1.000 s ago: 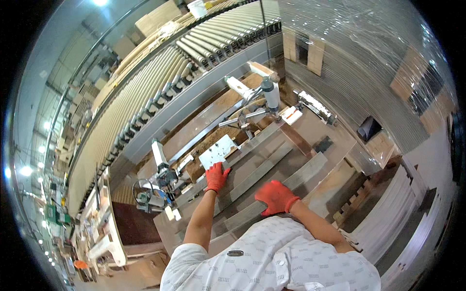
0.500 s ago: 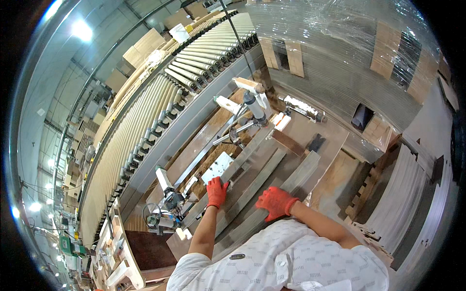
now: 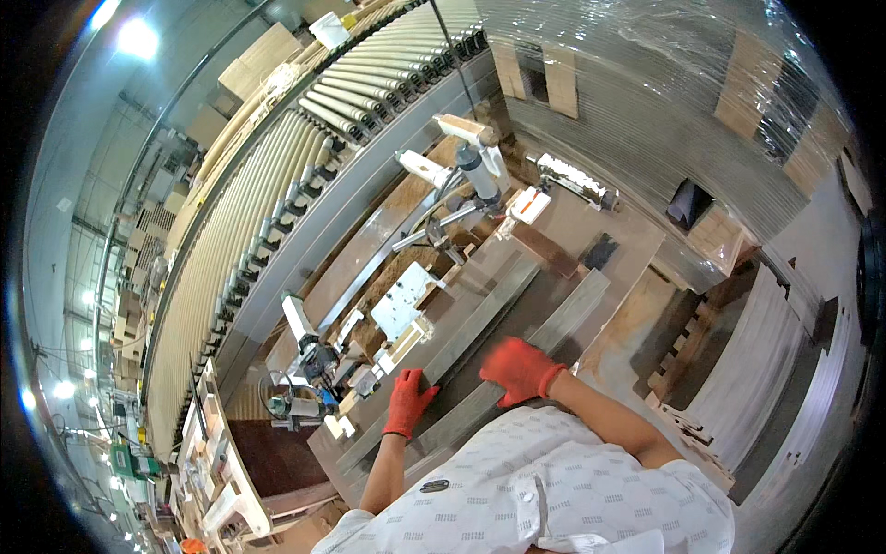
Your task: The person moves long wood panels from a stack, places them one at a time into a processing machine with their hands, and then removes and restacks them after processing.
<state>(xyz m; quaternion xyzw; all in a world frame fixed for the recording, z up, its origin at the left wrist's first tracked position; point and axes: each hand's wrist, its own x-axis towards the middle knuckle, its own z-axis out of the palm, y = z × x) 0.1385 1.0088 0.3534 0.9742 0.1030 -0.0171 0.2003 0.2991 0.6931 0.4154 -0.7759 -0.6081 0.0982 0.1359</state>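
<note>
Two long grey wood-look strips lie slantwise across the brown work table. My left hand, in a red glove, lies across the far strip, fingers hooked over it and thumb apart. My right hand, also red-gloved, is closed above the near strip. Its fingertips are blurred, and whatever lies under them is hidden. Beyond the far strip sits a jig with a white plate, between a grey cylinder unit and a smaller white-armed unit.
Behind the table runs a roller conveyor. A film-wrapped stack of boards stands at the far right. White panels are stacked at the right, beside a wooden pallet. A wooden cart stands at the left.
The strip that lay against the jig has come toward me, uncovering the jig's front edge. My left hand has drawn back and its fingers have curled. The view has shifted slightly.
</note>
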